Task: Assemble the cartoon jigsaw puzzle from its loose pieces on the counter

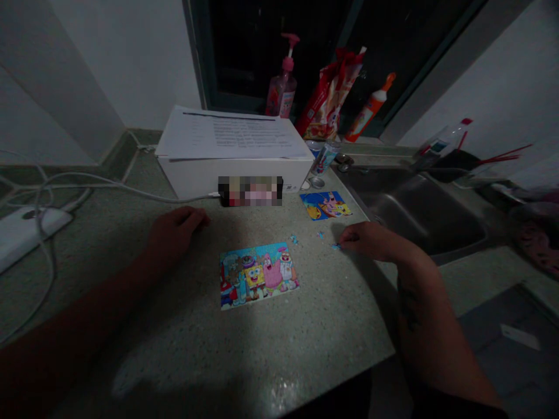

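Note:
A cartoon picture card [258, 276] lies flat on the speckled counter [279, 343]. Behind it to the right is a smaller cartoon card [325, 205]. Small blue pieces are scattered between the two: one piece [294, 239] near the big card's top right corner, another piece [320, 235] farther right. My right hand [364, 240] has its fingers together at a third blue piece [336, 246], touching its edge. My left hand [179, 227] rests on the counter left of the cards, its fingers curled together; whatever they may hold is hidden.
Behind the cards, a phone [250, 191] leans on a white box [196, 174] topped with paper. A cable runs left to a white power strip [35, 233]. At right is a metal sink [419, 209]. Bottles and a red bag [332, 93] stand by the window.

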A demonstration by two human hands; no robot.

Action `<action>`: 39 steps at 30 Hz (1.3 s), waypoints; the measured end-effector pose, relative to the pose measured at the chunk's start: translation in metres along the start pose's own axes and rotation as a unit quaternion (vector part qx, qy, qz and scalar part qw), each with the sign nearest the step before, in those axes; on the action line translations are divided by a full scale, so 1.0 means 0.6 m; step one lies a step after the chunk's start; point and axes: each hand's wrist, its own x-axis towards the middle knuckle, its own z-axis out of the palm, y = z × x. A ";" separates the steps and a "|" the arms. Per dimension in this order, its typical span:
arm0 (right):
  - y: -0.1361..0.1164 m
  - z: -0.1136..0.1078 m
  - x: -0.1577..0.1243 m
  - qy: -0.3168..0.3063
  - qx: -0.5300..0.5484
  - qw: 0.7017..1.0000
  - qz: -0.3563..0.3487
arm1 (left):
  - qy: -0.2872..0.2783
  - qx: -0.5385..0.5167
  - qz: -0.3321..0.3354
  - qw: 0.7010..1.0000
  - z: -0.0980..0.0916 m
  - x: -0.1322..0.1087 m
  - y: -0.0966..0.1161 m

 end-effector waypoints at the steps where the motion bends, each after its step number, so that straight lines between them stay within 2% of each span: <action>1: -0.002 0.000 0.000 0.001 0.001 1.000 -0.001 | 0.000 0.001 0.000 1.000 0.000 0.000 0.000; 7: -0.027 0.004 0.004 0.004 0.007 1.000 -0.021 | 0.006 -0.007 -0.008 1.000 0.003 0.006 -0.007; 13: -0.049 0.008 0.011 0.088 0.009 0.996 -0.029 | 0.008 -0.019 -0.005 1.000 0.003 0.007 -0.009; 21: -0.060 0.032 0.032 0.098 -0.036 0.993 -0.057 | 0.003 -0.030 0.004 1.000 0.007 0.007 -0.012; 27: -0.064 0.035 0.031 0.080 -0.018 0.992 -0.091 | -0.001 -0.022 0.021 1.000 0.006 0.007 -0.013; 39: -0.082 0.049 0.033 0.060 0.002 0.978 -0.199 | 0.001 -0.021 0.024 0.999 0.007 0.007 -0.013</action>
